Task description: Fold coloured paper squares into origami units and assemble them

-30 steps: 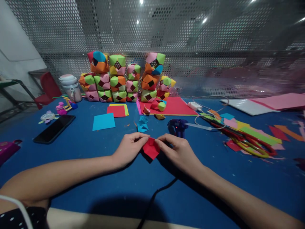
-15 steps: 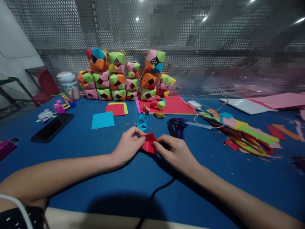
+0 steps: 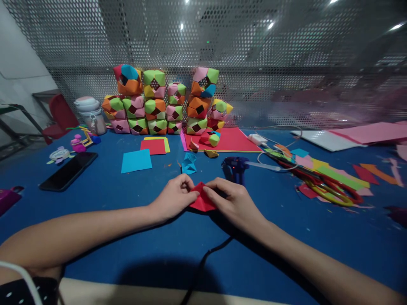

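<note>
A folded piece of red paper (image 3: 203,202) is held between both hands, low over the blue table. My left hand (image 3: 174,195) pinches its left side between thumb and fingers. On its upper right part, my right hand (image 3: 230,198) has thumb and fingertips closed. Just beyond the hands lies a folded blue paper piece (image 3: 189,163). A dark blue glue gun (image 3: 237,168) with a clear stick stands behind my right hand. Flat blue paper (image 3: 136,161) and red paper (image 3: 153,146) squares lie to the left.
Stacked paper shapes (image 3: 155,109) line the table's back. A phone (image 3: 69,170) and a jar (image 3: 92,116) stand or lie left. Scissors (image 3: 343,195) rest among paper scraps at right. A black cable (image 3: 206,256) crosses the table (image 3: 133,241) in front.
The red paper now sits slightly lower and looks wider and more pointed at its top. My left hand's fingers have curled more, and the right fingertips have shifted onto the paper's upper part.
</note>
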`<state>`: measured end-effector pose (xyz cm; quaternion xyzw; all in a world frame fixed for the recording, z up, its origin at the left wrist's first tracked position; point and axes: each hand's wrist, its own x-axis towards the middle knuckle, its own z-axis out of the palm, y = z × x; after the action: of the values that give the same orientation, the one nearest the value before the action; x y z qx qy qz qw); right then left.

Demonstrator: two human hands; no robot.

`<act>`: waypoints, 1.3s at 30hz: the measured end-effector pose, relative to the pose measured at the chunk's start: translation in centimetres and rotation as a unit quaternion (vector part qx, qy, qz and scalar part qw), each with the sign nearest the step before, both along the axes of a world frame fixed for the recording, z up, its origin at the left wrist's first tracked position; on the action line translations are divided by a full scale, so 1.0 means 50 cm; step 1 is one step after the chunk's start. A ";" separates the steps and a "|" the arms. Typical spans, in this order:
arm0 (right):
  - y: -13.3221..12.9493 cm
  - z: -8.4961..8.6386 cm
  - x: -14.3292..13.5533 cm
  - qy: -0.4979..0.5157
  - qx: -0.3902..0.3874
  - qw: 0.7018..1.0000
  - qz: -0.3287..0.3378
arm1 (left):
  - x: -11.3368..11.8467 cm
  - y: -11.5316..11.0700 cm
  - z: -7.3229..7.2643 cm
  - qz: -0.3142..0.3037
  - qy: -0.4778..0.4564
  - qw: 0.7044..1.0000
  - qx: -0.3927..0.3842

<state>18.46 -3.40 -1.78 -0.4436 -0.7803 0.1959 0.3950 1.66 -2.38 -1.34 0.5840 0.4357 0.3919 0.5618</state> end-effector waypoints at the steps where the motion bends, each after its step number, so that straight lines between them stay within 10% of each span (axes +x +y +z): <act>1: -0.001 0.001 0.000 0.009 -0.005 1.000 0.000 | 0.000 0.000 0.001 -0.008 -0.010 1.000 -0.003; 17: -0.014 0.011 -0.012 0.062 -0.089 0.994 -0.028 | -0.006 -0.004 0.000 -0.065 0.113 0.989 0.072; 26: -0.013 0.019 -0.006 0.058 -0.132 0.989 -0.034 | -0.002 -0.001 0.004 0.037 0.043 0.997 0.046; 39: -0.012 0.003 -0.004 -0.044 -0.048 0.998 -0.011 | -0.004 0.001 0.002 -0.004 0.022 0.999 0.039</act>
<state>18.27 -4.01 -1.62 -0.4787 -0.7815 0.2089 0.3411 1.45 -2.32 -1.24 0.6157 0.4299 0.3931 0.5306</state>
